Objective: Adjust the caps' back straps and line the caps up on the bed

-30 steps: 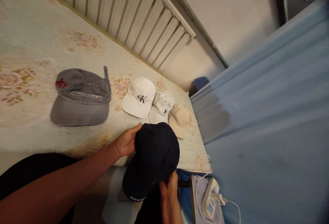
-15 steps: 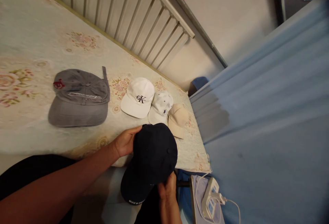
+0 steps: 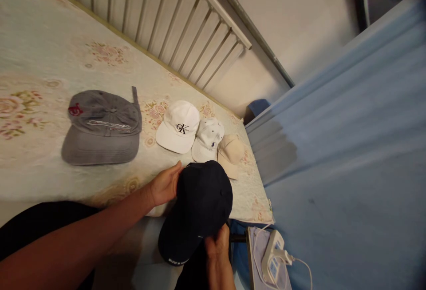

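Note:
A dark navy baseball cap (image 3: 203, 201) is held between my two hands above the bed's near edge, brim pointing down and left. My left hand (image 3: 165, 183) grips its left side, the fingers partly hidden behind it. Under the lower right edge, my right hand (image 3: 218, 242) holds the cap, most of its fingertips tucked out of sight. Just beyond lie a white cap with black letters (image 3: 179, 126), a smaller white cap (image 3: 208, 139) and a beige cap (image 3: 231, 154) in a row. Farther left rests a grey cap (image 3: 103, 128) with its strap sticking up.
The caps lie on a flowered bedsheet (image 3: 109, 72). A metal bed rail (image 3: 186, 23) runs along the far side. To the right hangs a blue curtain (image 3: 333, 170). A white power strip (image 3: 273, 256) with cords sits on a small stand at lower right.
The navy cap has shifted slightly to the right in my hands. My left hand has moved a little with it. The other caps stay where they were.

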Demonstrator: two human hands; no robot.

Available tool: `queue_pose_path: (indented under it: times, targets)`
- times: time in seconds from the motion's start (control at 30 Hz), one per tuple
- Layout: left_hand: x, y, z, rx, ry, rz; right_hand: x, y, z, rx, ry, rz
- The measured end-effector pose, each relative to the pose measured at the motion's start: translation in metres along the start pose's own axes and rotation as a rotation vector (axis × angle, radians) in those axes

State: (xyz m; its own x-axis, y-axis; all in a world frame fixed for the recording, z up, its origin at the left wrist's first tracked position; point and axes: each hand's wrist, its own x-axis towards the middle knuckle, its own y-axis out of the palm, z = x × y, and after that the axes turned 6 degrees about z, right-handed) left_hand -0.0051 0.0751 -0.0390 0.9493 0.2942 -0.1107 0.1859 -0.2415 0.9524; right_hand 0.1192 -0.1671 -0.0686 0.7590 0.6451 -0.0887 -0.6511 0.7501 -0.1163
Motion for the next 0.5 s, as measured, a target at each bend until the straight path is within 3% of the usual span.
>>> queue_pose_path:
  times: [0.2,0.3,0.5]
  targets:
    - [0.000,-0.002,0.010,0.064,-0.092,0.141,-0.009,-0.004,0.008,-0.096,-0.014,-0.040]
    - [-0.002,-0.002,0.013,0.088,-0.141,0.219,0.001,-0.002,0.004,-0.140,-0.027,-0.094]
    - [-0.007,-0.005,0.018,0.211,-0.104,0.389,0.025,0.002,-0.005,-0.201,-0.048,-0.142]
